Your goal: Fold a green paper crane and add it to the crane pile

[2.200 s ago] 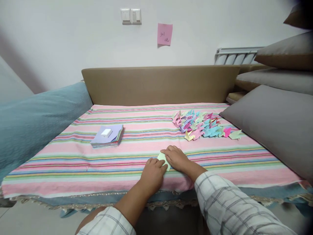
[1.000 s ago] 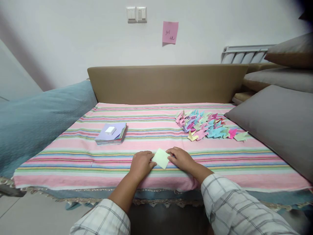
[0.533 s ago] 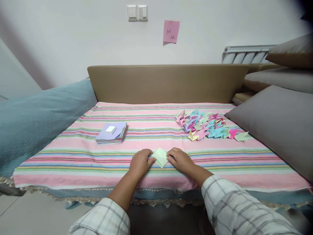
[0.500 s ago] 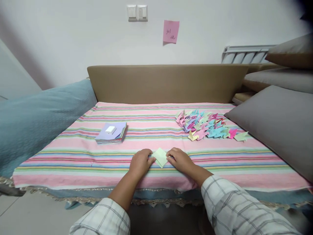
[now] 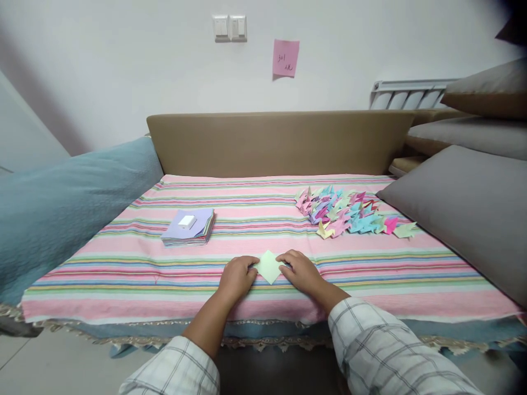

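Evidently, folding of the green paper was only partly complete. Done: the sheet formed a small flat diamond. Outstanding, by judgement: the diamond had none of the raised points seen on the folded paper figures, which lay clustered beyond the fingers of the right hand and farther right. The paper stack, topped by a white block, lay beyond the fingers of the left hand and to their left; its sheets appeared unfolded.

Position: the green paper lay on or just above the striped cloth, between the two sets of fingers. The left thumb and forefinger pinched its left corner; the right thumb and forefinger gripped its right corner. The upper and lower corners projected clear of the fingertips. Whether the remaining fingers touched the paper could not be determined.
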Demonstrator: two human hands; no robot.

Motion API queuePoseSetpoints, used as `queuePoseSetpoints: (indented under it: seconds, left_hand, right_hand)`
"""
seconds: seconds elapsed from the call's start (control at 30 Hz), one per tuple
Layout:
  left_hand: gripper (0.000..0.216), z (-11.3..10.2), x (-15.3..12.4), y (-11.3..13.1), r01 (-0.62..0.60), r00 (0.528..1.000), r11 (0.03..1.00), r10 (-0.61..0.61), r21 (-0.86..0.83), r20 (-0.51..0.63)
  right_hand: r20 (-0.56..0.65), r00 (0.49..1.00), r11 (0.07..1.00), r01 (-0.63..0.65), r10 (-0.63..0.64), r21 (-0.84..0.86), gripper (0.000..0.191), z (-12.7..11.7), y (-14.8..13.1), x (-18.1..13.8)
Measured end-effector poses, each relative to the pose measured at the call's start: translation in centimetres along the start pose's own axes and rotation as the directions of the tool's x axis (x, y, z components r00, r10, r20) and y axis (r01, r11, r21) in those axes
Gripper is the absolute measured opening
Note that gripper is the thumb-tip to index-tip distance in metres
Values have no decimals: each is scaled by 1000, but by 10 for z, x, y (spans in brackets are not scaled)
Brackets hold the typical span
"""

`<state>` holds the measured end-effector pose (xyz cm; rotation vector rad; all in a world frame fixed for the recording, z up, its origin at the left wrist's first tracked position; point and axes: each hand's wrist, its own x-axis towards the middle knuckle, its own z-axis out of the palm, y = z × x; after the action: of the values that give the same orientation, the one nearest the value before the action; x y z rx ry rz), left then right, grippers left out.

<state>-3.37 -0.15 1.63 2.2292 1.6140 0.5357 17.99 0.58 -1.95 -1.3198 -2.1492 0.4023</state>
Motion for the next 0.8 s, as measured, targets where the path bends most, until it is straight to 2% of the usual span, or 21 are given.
queuePoseSetpoints:
  seconds: [0.23, 0.37, 0.53, 0.8]
  left_hand:
    - [39, 6, 0, 1, -57, 995, 998, 55, -21, -80]
    - [40, 3, -2, 8, 18, 999, 1000, -19, -24, -40]
    - [53, 4, -2, 10, 133, 987, 987, -140, -94, -75]
    - [68, 4, 1, 6, 187, 979, 980, -192, -75, -74]
  right_hand:
    - [4, 999, 998, -52, 52, 21, 23, -1, -7, 2]
    - [-9, 999, 999, -35, 35, 16, 23, 3, -9, 6]
    - [14, 1000, 1000, 3, -3, 1, 22, 8, -9, 10]
    - [51, 998, 999, 46, -47, 19, 23, 7, -11, 17]
